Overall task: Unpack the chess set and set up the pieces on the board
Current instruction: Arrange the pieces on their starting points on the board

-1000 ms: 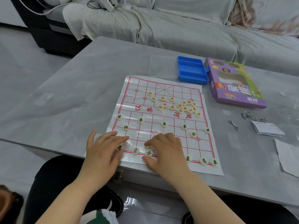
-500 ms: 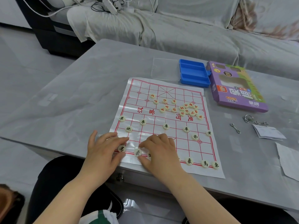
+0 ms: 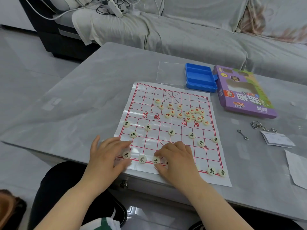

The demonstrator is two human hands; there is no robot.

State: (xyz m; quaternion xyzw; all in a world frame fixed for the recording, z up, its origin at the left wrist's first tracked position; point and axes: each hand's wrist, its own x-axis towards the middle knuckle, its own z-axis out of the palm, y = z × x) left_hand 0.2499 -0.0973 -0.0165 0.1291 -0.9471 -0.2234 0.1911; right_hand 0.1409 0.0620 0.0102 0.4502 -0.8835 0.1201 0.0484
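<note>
Advisor piece (image 3: 156,161) pinched by right grip (image 3: 176,161); left grip (image 3: 106,155) spread flat on board (image 3: 207,158).

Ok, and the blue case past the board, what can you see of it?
The blue case is a shallow, bright blue rectangular tray with rounded corners, moulded plastic by its look. A ridge splits it into two long compartments, both empty as far as shows. It lies flat, open side up, on the grey table, just beyond the far right corner of the board. A clear flat panel lies along its left edge. The purple box sits close on its right, and whether they touch is unclear.
</note>
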